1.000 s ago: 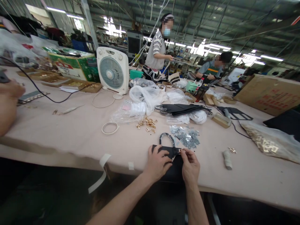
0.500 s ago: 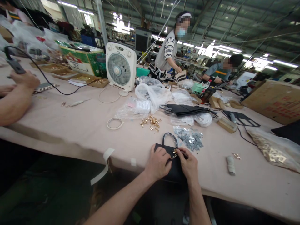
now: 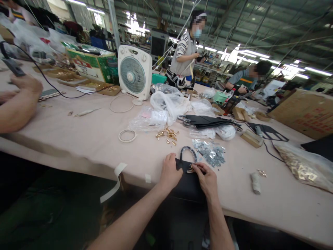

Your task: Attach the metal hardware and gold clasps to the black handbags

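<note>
A black bag panel (image 3: 187,185) with a wrapped, arched handle (image 3: 189,149) lies over the table's front edge. My left hand (image 3: 170,172) grips its upper left edge, thumb toward the middle. The fingertips of my right hand (image 3: 206,177) pinch a gold metal fitting (image 3: 191,169) against the panel, just below the handle. Behind the bag lie a pile of gold fittings (image 3: 168,133) and a heap of small grey metal plates (image 3: 210,152).
On the table (image 3: 91,139) are a tape roll (image 3: 127,135), a white fan (image 3: 134,73), black pieces (image 3: 208,121), a wrapped tool (image 3: 256,183) and a bag of gold parts (image 3: 304,166). A person's hand (image 3: 27,86) holds a corded tool at left.
My left hand has shifted left off the panel's middle to its edge. The gold fitting now lies flatter under my right fingertips. The standing person behind has raised their hands, holding something dark.
</note>
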Demonstrator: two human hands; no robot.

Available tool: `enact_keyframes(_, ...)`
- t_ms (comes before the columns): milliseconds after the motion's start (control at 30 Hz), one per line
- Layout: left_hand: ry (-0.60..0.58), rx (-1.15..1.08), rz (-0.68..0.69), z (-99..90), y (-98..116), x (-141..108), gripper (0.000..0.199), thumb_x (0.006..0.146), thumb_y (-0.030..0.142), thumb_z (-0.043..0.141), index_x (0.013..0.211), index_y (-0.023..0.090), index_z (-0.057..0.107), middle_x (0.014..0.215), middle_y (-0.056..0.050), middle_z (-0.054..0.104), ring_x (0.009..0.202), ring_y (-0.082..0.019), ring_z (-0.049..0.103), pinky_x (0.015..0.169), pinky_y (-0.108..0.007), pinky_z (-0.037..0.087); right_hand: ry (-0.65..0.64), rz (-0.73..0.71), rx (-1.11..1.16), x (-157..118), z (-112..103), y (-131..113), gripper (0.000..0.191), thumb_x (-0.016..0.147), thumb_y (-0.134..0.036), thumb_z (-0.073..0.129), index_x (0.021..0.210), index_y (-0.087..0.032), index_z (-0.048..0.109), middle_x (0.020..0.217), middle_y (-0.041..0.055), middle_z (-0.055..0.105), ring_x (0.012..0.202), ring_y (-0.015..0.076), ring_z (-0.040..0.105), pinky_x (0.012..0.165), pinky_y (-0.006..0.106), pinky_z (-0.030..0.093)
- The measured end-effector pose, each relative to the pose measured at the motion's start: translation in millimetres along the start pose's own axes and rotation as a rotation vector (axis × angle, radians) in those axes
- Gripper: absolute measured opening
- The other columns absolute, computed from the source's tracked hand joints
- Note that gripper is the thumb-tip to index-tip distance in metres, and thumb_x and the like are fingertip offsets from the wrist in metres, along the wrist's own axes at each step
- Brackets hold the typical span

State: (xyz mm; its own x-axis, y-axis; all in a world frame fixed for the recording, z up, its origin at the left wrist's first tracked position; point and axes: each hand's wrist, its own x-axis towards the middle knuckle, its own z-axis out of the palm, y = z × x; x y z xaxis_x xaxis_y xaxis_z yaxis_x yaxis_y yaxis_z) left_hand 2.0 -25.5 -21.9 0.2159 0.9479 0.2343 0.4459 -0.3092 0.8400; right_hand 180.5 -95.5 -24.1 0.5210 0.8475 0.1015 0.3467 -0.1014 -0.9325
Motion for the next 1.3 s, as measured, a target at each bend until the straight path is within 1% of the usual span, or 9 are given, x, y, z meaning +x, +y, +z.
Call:
enact_keyframes(167, -0.068, -0.175, -0.213, -5.2, 1, 13, 0.062, 0.063, 0.003, 0.073, 0.124, 0.014, 0.067, 0.123, -0.015, 0.071, 0.106, -0.026, 0.072, 0.092, -0.036, 0.060, -0.038, -0.042, -0.052, 2, 0, 7, 0.037, 0.084, -0.058, 0.076, 0.098, -0.024, 0.078, 0.098, 0.0064, 0.081, 0.093, 0.0279, 0.076, 0.089, 0.040, 0.057)
enact_keyframes(267, -0.130, -0.153, -0.213, -11.0, 4, 18, 0.051, 0.061, 0.002, 0.071, 0.110, 0.016, 0.075, 0.114, -0.012, 0.076, 0.093, -0.023, 0.075, 0.081, -0.031, 0.061, -0.061, -0.052, -0.079, 2, -2, 11, 0.036, 0.085, -0.058, 0.075, 0.100, -0.025, 0.077, 0.099, 0.0063, 0.080, 0.094, 0.0279, 0.075, 0.091, 0.041, 0.057)
enact_keyframes(467, -0.237, 0.020, -0.109, -27.1, 18, 21, 0.022, 0.066, 0.010, 0.072, 0.085, 0.020, 0.077, 0.091, -0.010, 0.077, 0.094, -0.031, 0.072, 0.093, -0.043, 0.055, -0.110, -0.090, -0.103, -1, -4, 10, 0.034, 0.089, -0.055, 0.073, 0.104, -0.025, 0.077, 0.103, 0.0070, 0.080, 0.095, 0.0277, 0.074, 0.091, 0.041, 0.056)
enact_keyframes(600, -0.328, 0.305, -0.022, -35.1, 34, 20, 0.030, 0.074, 0.018, 0.072, 0.104, 0.017, 0.074, 0.110, -0.017, 0.071, 0.107, -0.037, 0.067, 0.096, -0.047, 0.052, -0.088, -0.154, -0.156, -3, -5, 7, 0.030, 0.091, -0.053, 0.070, 0.102, -0.025, 0.078, 0.102, 0.0067, 0.079, 0.095, 0.0269, 0.072, 0.092, 0.040, 0.055)
enact_keyframes(733, -0.468, 0.475, -0.011, -41.6, 41, 23, 0.038, 0.078, 0.024, 0.071, 0.114, 0.013, 0.069, 0.119, -0.019, 0.066, 0.111, -0.034, 0.066, 0.095, -0.039, 0.051, -0.085, -0.208, -0.228, -4, -6, 5, 0.027, 0.094, -0.050, 0.067, 0.101, -0.026, 0.077, 0.101, 0.0057, 0.078, 0.097, 0.0261, 0.071, 0.093, 0.039, 0.053)
enact_keyframes(867, -0.411, 0.289, -0.117, -45.5, 26, 29, 0.045, 0.069, 0.021, 0.075, 0.112, 0.011, 0.071, 0.124, -0.017, 0.067, 0.104, -0.027, 0.067, 0.089, -0.030, 0.050, -0.092, -0.245, -0.276, -4, -5, 3, 0.023, 0.095, -0.047, 0.066, 0.100, -0.027, 0.076, 0.099, 0.0045, 0.078, 0.096, 0.0254, 0.070, 0.090, 0.038, 0.053)
enact_keyframes(967, -0.420, 0.104, -0.236, -43.8, 15, 30, 0.028, 0.067, 0.024, 0.075, 0.093, 0.013, 0.076, 0.092, -0.008, 0.075, 0.082, -0.021, 0.068, 0.074, -0.027, 0.048, -0.107, -0.251, -0.293, -5, -5, 1, 0.023, 0.096, -0.046, 0.064, 0.101, -0.027, 0.076, 0.099, 0.0047, 0.078, 0.094, 0.0255, 0.071, 0.089, 0.038, 0.054)
enact_keyframes(1067, -0.487, 0.031, -0.272, -39.4, 15, 28, 0.013, 0.071, 0.029, 0.074, 0.068, 0.016, 0.073, 0.062, -0.001, 0.067, 0.066, -0.019, 0.064, 0.060, -0.025, 0.042, -0.115, -0.265, -0.309, -6, -5, -1, 0.023, 0.097, -0.046, 0.063, 0.102, -0.027, 0.076, 0.101, 0.0054, 0.079, 0.095, 0.0262, 0.072, 0.089, 0.039, 0.054)
enact_keyframes(1300, -0.387, -0.082, -0.200, -25.9, 28, 6, 0.009, 0.081, 0.025, 0.064, 0.084, 0.018, 0.067, 0.080, -0.003, 0.072, 0.075, -0.018, 0.063, 0.063, -0.025, 0.041, -0.100, -0.313, -0.356, -8, -6, -2, 0.021, 0.097, -0.042, 0.063, 0.103, -0.027, 0.076, 0.102, 0.0045, 0.080, 0.095, 0.0252, 0.074, 0.089, 0.038, 0.056)
